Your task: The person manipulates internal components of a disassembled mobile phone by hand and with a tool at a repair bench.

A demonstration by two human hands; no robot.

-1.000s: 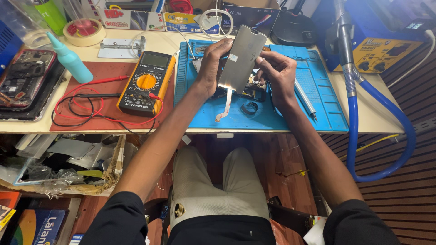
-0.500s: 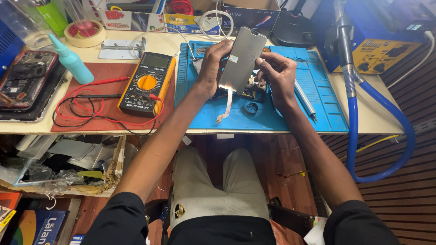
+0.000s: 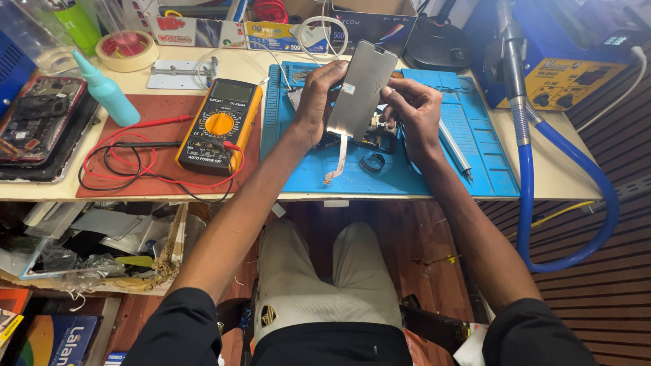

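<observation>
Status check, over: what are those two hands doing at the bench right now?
Left hand grips the silver screen panel, tilted above the blue mat. Right hand pinches at its right edge. Ribbon cable dangles below. Nothing in the way.

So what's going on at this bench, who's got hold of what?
A seated person holds a thin silvery phone screen panel up over a blue work mat. The left hand grips its left edge; the right hand is at its right edge. A flex ribbon hangs from the bottom of the panel. Opened phone parts lie on the mat below. A yellow multimeter with red and black leads sits to the left on a red mat, untouched.
</observation>
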